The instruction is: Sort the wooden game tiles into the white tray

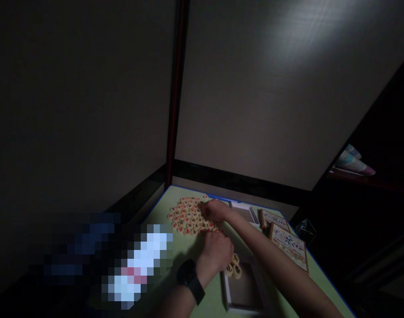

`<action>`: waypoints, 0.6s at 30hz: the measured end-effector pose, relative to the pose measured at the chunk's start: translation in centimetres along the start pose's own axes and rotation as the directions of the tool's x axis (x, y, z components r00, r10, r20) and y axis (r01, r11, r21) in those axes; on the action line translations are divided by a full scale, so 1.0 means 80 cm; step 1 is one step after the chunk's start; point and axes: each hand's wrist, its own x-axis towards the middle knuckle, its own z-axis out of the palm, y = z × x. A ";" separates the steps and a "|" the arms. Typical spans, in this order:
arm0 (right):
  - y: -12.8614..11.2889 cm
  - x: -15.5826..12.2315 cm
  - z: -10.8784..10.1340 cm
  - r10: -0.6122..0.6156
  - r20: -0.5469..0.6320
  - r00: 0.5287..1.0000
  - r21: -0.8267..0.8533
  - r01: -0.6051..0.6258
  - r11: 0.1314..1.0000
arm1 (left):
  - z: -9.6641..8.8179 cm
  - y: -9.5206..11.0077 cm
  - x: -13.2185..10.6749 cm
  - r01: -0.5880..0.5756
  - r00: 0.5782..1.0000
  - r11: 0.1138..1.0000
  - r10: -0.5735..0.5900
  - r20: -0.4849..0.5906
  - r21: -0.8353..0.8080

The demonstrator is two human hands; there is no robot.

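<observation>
A spread of several round pale game discs [186, 215] with red and black marks lies on the green tabletop [182, 247]. My right hand [214, 210] reaches across and rests on the right edge of that spread, fingers curled down onto the discs. My left hand [215, 254], with a black watch [190, 278] on its wrist, is closed with knuckles up just below the spread. Under it a few discs [234, 266] sit at the top of a shallow white-rimmed box [226, 295].
A second white-rimmed tray [254, 213] lies past my right arm. Two printed box lids [290, 244] lie near the table's right edge, which is trimmed in blue. A dark post [173, 110] rises at the far corner. A blurred patch covers the lower left.
</observation>
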 end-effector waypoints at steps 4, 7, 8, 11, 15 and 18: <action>0.000 0.006 0.003 0.010 0.015 1.000 -0.025 -0.010 1.000 | -0.003 0.000 -0.001 -0.003 1.000 1.000 0.003 0.003 -0.015; 0.004 0.008 0.006 0.000 0.001 1.000 -0.020 0.000 1.000 | -0.005 0.001 0.000 0.007 1.000 1.000 -0.007 0.012 -0.017; 0.005 0.008 0.005 -0.001 -0.002 1.000 -0.016 0.001 1.000 | -0.005 0.001 0.000 0.005 1.000 1.000 -0.005 0.014 -0.015; 0.011 0.010 0.002 0.016 -0.019 1.000 -0.004 -0.016 1.000 | -0.005 0.002 0.000 -0.002 1.000 1.000 0.002 0.019 -0.013; 0.011 0.020 -0.001 0.008 -0.049 0.999 0.010 -0.008 1.000 | -0.007 0.003 -0.001 0.015 0.999 1.000 -0.015 0.028 -0.016; 0.004 0.027 0.003 -0.017 -0.038 0.999 0.008 0.017 1.000 | -0.005 0.002 0.000 0.008 0.999 1.000 -0.007 0.031 -0.028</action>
